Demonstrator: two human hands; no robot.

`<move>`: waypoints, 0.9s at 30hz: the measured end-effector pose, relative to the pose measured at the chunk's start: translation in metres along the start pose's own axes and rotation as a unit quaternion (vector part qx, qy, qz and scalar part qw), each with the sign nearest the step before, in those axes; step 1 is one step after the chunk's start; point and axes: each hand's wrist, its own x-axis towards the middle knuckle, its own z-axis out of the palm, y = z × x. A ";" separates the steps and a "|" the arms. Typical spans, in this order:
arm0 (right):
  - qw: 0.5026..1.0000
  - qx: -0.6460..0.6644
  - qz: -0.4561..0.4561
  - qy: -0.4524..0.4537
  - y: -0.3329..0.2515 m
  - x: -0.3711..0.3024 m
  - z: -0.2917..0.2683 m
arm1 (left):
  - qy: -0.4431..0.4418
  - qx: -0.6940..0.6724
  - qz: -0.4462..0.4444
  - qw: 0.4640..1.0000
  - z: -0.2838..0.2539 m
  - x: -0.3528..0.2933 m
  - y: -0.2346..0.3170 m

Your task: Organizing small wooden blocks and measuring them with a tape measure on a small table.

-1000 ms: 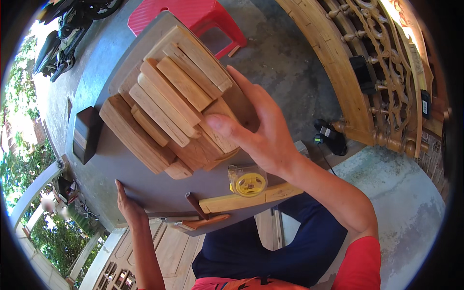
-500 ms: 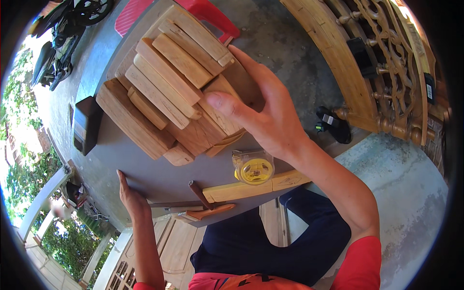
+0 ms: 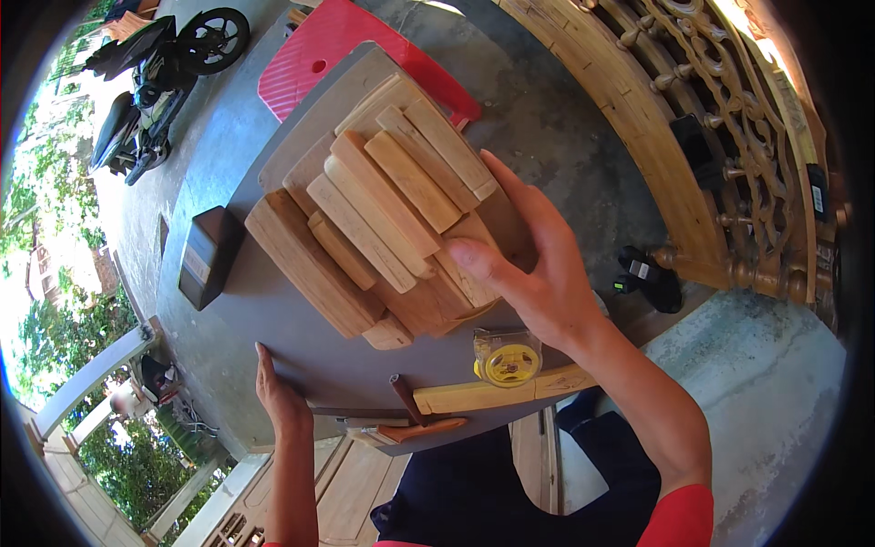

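"So, where are the wooden blocks point(image 3: 392, 201)?"

"Piled on the table point(image 3: 333, 342), from near its far edge to past the middle, mostly lying side by side."

"And the right hand point(image 3: 547, 283)?"

"At the pile's right side, thumb and forefinger spread wide, thumb over a block. Whether it grips, I can't tell from here."

"The left hand point(image 3: 284, 397)?"

"Fingers straight, holding nothing, by the table's near left corner."

"What else is there?"

"A yellow tape measure point(image 3: 510, 362) at a pale wooden strip point(image 3: 456, 398) along the near edge, a brown handle point(image 3: 405, 397) beside that, and a black block point(image 3: 211, 257) by the left edge. Beyond the far edge, a red stool point(image 3: 305, 73)."
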 end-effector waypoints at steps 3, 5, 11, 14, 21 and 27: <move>1.000 -0.017 0.001 -0.012 -0.005 0.003 0.001 | -0.006 -0.008 -0.006 1.000 -0.006 0.003 -0.001; 1.000 -0.028 0.004 -0.010 -0.008 0.006 0.000 | -0.002 -0.006 -0.001 1.000 0.001 0.001 -0.001; 0.999 -0.035 0.000 -0.022 0.006 0.012 0.006 | 0.005 -0.017 -0.003 1.000 -0.002 0.006 0.000; 1.000 0.006 -0.009 -0.013 0.020 0.010 0.012 | -0.003 -0.010 0.005 1.000 0.007 0.012 0.001; 0.998 0.068 -0.008 -0.007 0.028 0.003 0.029 | 0.027 -0.009 0.020 0.999 -0.008 0.015 0.000; 0.999 0.041 -0.008 0.005 0.022 -0.008 0.029 | 0.007 -0.016 0.021 1.000 -0.010 0.011 -0.006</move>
